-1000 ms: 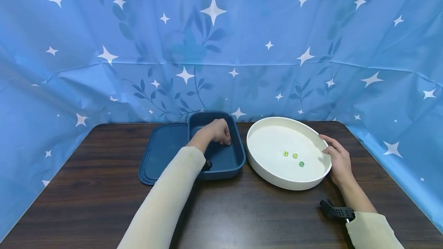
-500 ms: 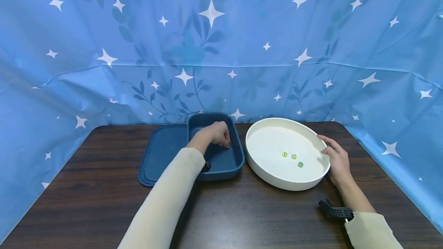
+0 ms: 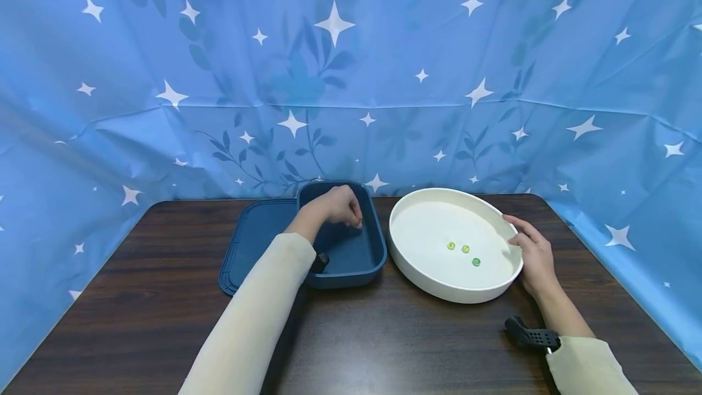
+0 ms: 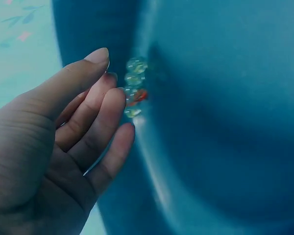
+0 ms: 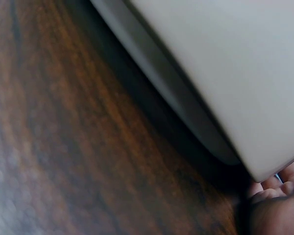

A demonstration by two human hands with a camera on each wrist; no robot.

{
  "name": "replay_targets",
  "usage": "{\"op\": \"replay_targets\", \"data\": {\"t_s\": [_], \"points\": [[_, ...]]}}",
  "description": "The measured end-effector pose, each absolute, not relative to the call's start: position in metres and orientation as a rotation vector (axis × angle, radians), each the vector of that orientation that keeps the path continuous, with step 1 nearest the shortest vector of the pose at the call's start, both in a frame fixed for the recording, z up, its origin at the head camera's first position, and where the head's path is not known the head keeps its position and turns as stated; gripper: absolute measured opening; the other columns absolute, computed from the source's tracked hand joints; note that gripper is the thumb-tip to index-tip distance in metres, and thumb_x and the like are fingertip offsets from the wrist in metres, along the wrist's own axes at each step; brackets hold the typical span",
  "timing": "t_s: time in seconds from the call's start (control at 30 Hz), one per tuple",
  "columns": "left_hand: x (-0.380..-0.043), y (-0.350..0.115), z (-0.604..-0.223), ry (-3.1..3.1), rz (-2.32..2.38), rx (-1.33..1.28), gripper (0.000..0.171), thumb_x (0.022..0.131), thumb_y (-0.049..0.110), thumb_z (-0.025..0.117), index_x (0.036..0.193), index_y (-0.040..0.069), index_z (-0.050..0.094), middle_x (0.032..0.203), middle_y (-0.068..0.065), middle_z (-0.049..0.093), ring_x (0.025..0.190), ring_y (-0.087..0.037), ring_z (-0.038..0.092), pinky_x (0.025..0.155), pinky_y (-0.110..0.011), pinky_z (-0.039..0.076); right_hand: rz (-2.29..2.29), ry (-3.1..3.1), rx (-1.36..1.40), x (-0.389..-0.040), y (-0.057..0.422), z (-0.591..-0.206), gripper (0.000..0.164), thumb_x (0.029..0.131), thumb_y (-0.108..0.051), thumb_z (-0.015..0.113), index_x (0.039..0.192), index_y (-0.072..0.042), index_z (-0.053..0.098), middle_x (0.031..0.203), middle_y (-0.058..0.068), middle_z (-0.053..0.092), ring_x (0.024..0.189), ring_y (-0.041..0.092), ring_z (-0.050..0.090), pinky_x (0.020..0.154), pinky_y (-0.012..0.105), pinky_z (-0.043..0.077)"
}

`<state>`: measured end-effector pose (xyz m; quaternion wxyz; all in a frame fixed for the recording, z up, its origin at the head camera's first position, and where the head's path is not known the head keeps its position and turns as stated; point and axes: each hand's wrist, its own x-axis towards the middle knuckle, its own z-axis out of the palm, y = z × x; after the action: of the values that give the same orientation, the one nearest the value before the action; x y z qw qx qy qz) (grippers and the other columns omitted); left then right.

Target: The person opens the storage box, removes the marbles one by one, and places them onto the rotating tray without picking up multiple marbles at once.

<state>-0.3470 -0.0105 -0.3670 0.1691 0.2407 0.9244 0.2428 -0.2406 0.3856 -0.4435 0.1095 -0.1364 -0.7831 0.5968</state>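
My left hand [image 3: 337, 206] hovers inside a dark blue rectangular box [image 3: 351, 258], its fingers bent and its thumb tip close to the index fingertip. Whether a small thing sits between those tips is hidden. Several clear glass marbles [image 4: 135, 78], one with orange-red in it, lie along the box's inner edge just past the fingers in the left wrist view. To the right, my right hand [image 3: 534, 255] grips the rim of a round white tray [image 3: 422, 270]. On the tray's floor are two yellow-green marbles [image 3: 451, 245] and one green marble [image 3: 476, 262].
A flat blue lid [image 3: 258, 242] lies left of the box, partly under it. Box and tray stand side by side toward the back of the dark wooden table [image 3: 384, 334]. Behind hangs a blue curtain [image 3: 351, 78] with white stars.
My left hand has risen slightly and shifted a little left inside the box over the last half second. The right hand and the tray have stayed in place.
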Motion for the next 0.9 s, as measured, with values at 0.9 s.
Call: {"op": "replay_targets", "data": {"t_s": [0.9], "points": [[-0.308,0.073,-0.324,2.631,1.07,0.754,0.012,0.091,0.023,0.076,0.093,0.011,0.077,0.089,-0.001,0.073,0.08,-0.011,0.064,0.067,-0.022,0.052,1.779,-2.286,-0.405,-0.24,0.384,-0.442,0.057,0.096,-0.005,0.038,0.15,-0.014,0.049,0.165,0.011,0.031,0.137,0.018,0.045,0.081,0.004,0.046]]}}
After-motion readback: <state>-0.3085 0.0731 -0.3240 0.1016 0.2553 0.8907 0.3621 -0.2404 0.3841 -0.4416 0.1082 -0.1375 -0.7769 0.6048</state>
